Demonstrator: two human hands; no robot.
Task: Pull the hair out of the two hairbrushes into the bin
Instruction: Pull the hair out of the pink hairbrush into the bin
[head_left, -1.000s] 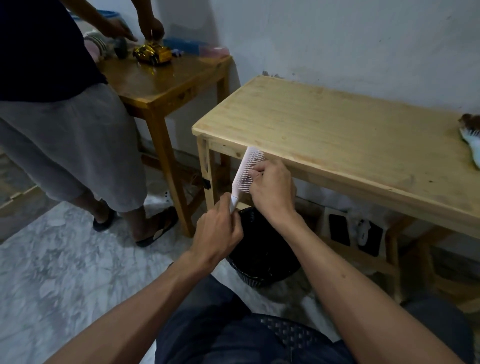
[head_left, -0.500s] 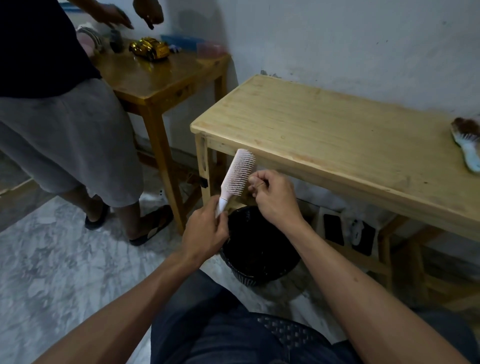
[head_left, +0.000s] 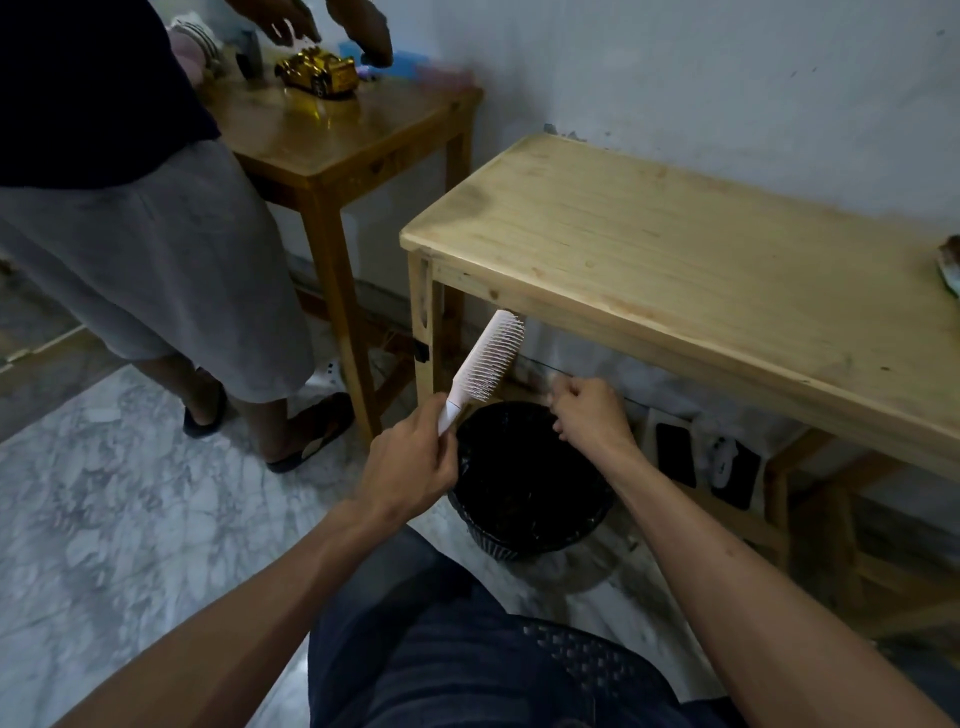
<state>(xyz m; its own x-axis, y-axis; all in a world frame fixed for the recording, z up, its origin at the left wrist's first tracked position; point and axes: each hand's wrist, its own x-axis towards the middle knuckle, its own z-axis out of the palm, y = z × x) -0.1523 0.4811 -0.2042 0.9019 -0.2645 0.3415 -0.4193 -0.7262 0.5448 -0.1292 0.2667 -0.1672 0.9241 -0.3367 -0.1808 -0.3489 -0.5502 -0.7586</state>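
Observation:
My left hand (head_left: 410, 467) grips the handle of a pink hairbrush (head_left: 488, 359), held upright with its bristles facing right, just left of and above the black bin (head_left: 524, 535). My right hand (head_left: 589, 415) hovers over the bin's far rim, a little right of the brush, with its fingertips pinched together; whether hair is between them is too fine to tell. A second hairbrush (head_left: 949, 267), clogged with dark hair, lies at the far right edge of the light wooden table (head_left: 675, 260).
Another person (head_left: 130, 234) stands at the left beside a darker wooden table (head_left: 332, 140) with a gold toy car (head_left: 318, 73). The bin stands on the marble floor (head_left: 104, 519) under the light table's front edge. Dark flat items (head_left: 675, 452) lean below the table.
My right hand has come off the brush's bristles and moved right and down over the bin. The brush has tilted a little away from it.

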